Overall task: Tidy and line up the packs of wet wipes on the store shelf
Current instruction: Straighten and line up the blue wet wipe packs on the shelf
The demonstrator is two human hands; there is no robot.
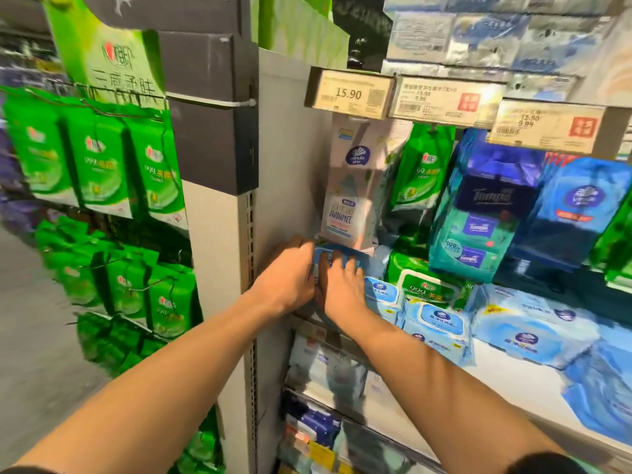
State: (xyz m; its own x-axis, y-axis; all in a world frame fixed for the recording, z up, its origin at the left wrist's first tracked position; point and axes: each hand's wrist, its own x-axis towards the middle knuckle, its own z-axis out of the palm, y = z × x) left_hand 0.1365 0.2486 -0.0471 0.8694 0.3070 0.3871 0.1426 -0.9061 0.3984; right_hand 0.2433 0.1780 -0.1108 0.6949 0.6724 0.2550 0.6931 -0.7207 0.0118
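Note:
Both my hands hold a blue pack of wet wipes (330,252) at the far left end of the white shelf (513,388). My left hand (290,278) grips its left side with curled fingers. On its right side, my right hand (343,285) curls its fingers over the top edge. Most of the pack is hidden behind my hands. To the right lie light-blue wipe packs (434,328) and a green pack (427,285), some askew. A white-and-pink pack (349,186) hangs just above my hands.
Green (419,169) and blue packs (478,227) hang under the price tags (349,94). A grey shelf upright (249,234) stands left of my hands, with green packs (102,165) on a side rack beyond it. Lower shelves hold more packs (325,371).

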